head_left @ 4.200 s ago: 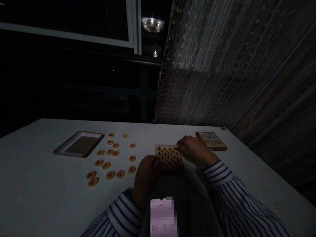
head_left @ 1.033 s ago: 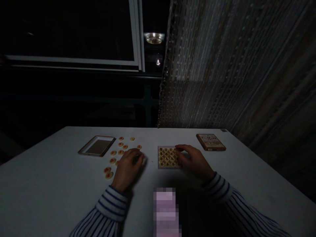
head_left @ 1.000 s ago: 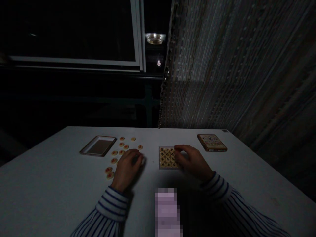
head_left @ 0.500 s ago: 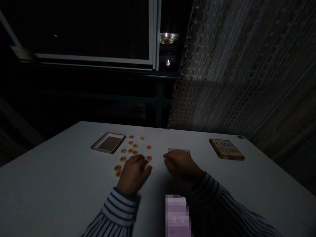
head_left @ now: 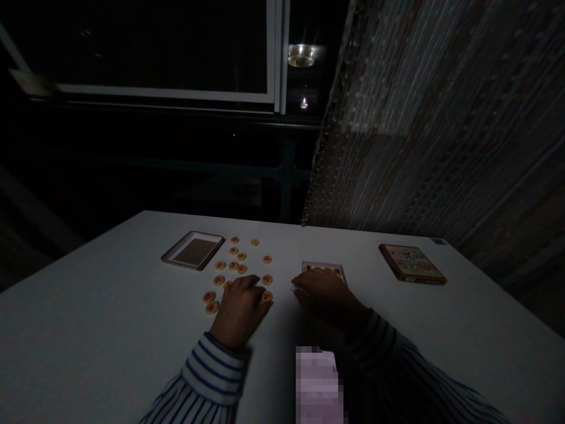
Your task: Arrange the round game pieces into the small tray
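My left hand (head_left: pixel 238 309) is over the table among several round Chinese chess pieces with red characters. Its thumb and forefinger are apart, and one chess piece (head_left: pixel 267 296) lies by the thumb tip; I cannot tell whether they touch. Another piece (head_left: pixel 227 285) is partly covered by the knuckles. My right hand (head_left: pixel 324 294) hovers at the near side of a small clear-edged tray (head_left: pixel 324 264) holding a row of chess pieces, and hides most of it. A gap shows between its thumb and fingers, with nothing visible in them.
A shallow open box half (head_left: pixel 194 250) lies at the back left of the white table (head_left: pixel 110 330). On the right is a closed-looking printed box lid (head_left: pixel 414 263). A bead-string curtain (head_left: pixel 397 118) hangs behind the table's right side.
The view has tilted and shifted slightly. More of the tray and its row of pieces shows above my right hand, and the piece by my left thumb is more exposed.
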Action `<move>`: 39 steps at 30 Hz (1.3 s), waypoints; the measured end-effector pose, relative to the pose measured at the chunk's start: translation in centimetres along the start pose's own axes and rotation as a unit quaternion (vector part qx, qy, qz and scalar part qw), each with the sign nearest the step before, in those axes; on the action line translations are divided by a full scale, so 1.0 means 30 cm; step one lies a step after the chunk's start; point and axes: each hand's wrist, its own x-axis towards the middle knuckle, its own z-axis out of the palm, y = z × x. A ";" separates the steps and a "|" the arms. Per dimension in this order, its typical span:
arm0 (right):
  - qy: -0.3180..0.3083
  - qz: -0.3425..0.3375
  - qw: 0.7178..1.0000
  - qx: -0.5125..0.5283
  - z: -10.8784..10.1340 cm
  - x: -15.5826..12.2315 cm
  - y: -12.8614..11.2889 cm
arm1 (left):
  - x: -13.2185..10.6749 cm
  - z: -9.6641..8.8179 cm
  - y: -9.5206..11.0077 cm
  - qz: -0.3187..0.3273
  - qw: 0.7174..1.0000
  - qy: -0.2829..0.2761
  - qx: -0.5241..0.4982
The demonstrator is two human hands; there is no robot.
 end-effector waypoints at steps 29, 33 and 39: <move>0.002 0.034 0.999 0.023 -0.129 -0.047 0.037 | 0.038 -0.031 0.104 0.049 0.984 0.101 -0.139; 0.014 0.041 0.999 0.017 -0.137 -0.065 0.066 | 0.058 -0.048 0.146 0.063 0.983 0.095 -0.142; 0.020 0.050 0.998 0.033 -0.153 -0.088 0.093 | 0.092 -0.049 0.191 0.075 0.982 0.085 -0.153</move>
